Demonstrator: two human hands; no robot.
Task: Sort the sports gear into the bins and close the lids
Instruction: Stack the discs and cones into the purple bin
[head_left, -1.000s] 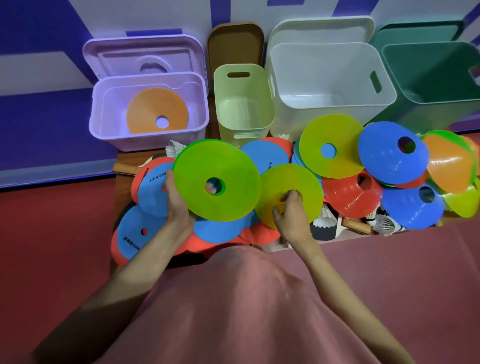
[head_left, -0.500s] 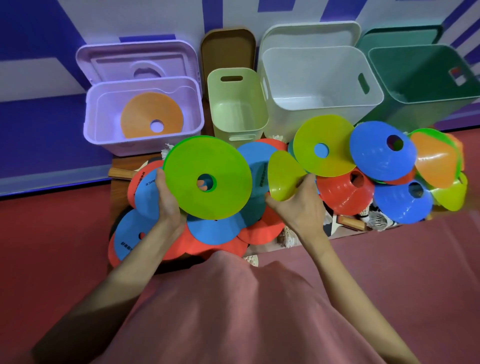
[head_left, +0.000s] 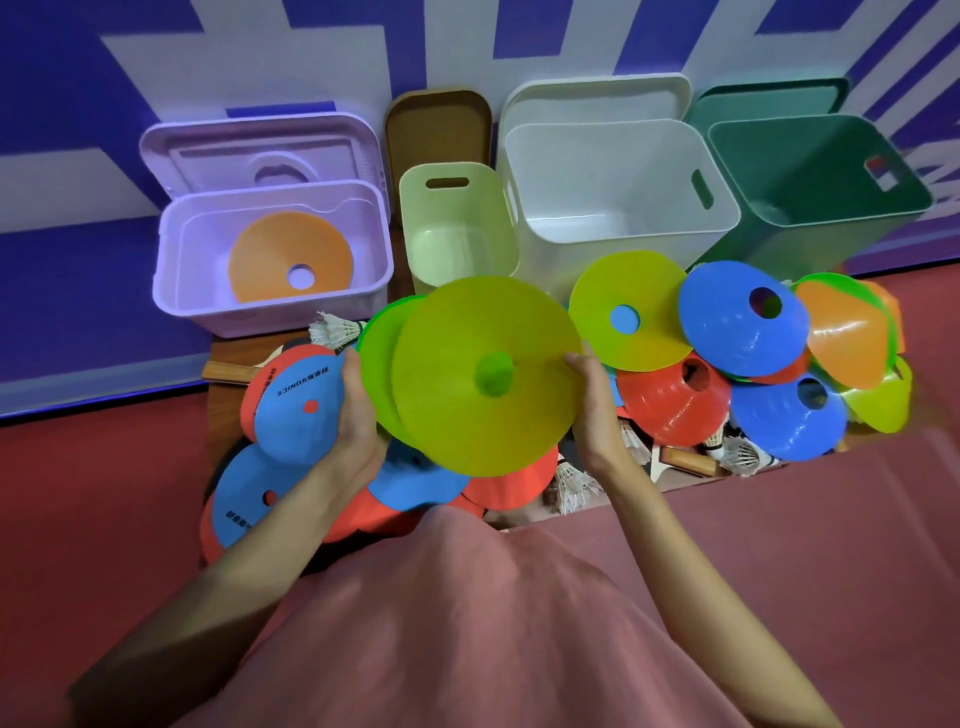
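Observation:
A yellow-green disc cone lies stacked on a green disc cone, both held up over the pile. My left hand grips the green one's left edge. My right hand holds the yellow-green one's right rim. Beneath them spreads a heap of blue, red, orange and yellow-green cones, with shuttlecocks among them. The lilac bin at the back left holds one orange cone.
Behind the pile stand a small pale green bin, a big white bin and a dark green bin, all open, lids leaning on the wall. Wooden racket handles poke out of the heap. Red floor surrounds it.
My right hand lifted the yellow-green cone off the pile and brought it left onto the green cone in my left hand. The stack now sits between both hands.

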